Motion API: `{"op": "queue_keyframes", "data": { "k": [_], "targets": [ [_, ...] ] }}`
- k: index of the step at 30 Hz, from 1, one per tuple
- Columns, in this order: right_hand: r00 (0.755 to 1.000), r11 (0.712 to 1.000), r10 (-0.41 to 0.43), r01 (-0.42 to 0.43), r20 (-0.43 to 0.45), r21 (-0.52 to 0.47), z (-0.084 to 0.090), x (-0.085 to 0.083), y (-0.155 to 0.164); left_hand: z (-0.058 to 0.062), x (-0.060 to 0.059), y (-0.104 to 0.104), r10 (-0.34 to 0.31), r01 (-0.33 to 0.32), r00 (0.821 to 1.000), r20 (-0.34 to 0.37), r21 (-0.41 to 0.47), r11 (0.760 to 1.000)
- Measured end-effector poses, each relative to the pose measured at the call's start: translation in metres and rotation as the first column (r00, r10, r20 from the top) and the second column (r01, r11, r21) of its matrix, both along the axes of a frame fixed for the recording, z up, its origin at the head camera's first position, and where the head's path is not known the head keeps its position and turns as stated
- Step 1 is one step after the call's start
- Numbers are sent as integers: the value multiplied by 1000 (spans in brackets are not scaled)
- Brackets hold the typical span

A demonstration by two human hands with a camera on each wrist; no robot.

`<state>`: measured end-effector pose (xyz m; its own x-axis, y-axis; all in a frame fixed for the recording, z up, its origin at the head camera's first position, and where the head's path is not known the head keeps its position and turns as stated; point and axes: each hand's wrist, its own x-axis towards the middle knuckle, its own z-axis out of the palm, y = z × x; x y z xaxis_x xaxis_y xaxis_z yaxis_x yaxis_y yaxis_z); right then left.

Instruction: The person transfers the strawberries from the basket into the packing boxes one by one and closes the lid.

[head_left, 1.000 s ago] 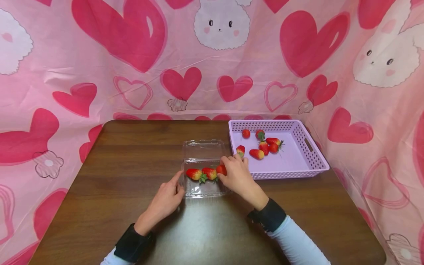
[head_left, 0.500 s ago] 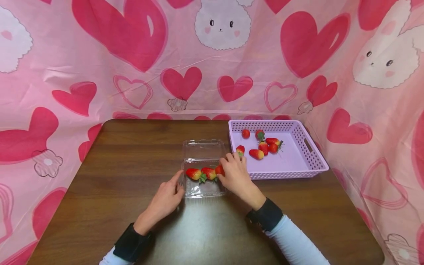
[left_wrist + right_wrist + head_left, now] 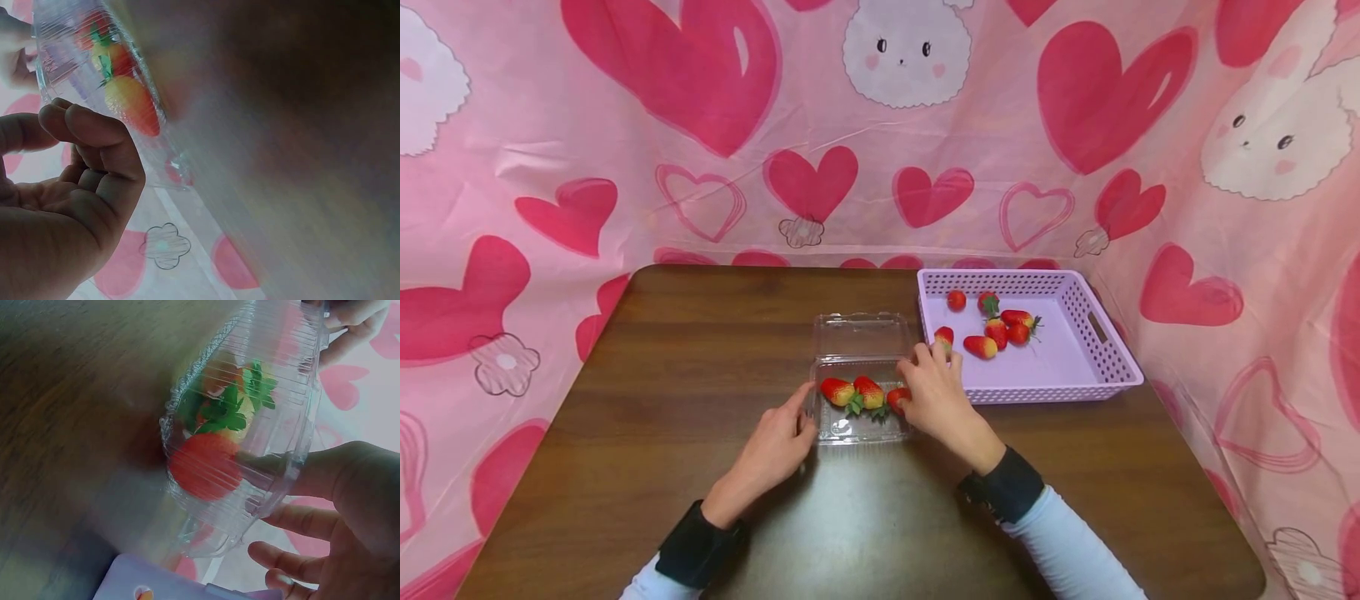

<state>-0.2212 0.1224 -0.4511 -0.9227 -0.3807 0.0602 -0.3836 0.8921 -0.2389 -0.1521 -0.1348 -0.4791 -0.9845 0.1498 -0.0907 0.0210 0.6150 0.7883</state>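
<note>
Nearest to the person, two arms in light blue sleeves with dark wrist bands reach over the brown counter [image 3: 647, 433] toward the clear plastic box [image 3: 859, 421], which I take as the landmark. The left hand [image 3: 772, 454] is at the left edge of the box; its forefinger points forward and touches the edge, and the other fingers are loosely bent and hold nothing. The right hand [image 3: 934, 398] is at the right edge of the box, and its fingers rest on a strawberry [image 3: 897, 397] inside; I cannot tell if they pinch it. Two more strawberries [image 3: 853, 392] lie in the box, left of that one. The open lid [image 3: 861, 335] lies flat behind the box. To the right of the box and a little farther stands a lilac basket [image 3: 1075, 367] with several strawberries [image 3: 996, 331]. Behind everything hangs a pink cloth [image 3: 700, 125] with hearts and rabbits.
</note>
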Motion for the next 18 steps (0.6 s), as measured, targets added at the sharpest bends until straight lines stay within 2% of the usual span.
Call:
{"op": "queue_keyframes", "data": {
  "k": [6, 18],
  "targets": [
    [1000, 1000, 13, -13, 18, 0, -4, 0, -2, -1, 0, 1, 5, -5, 1000, 22, 14, 1000],
    [998, 1000, -19, 18, -53, -10, -12, -4, -3, 0, -1, 1, 12, -12, 1000, 18, 13, 1000]
  ]
}}
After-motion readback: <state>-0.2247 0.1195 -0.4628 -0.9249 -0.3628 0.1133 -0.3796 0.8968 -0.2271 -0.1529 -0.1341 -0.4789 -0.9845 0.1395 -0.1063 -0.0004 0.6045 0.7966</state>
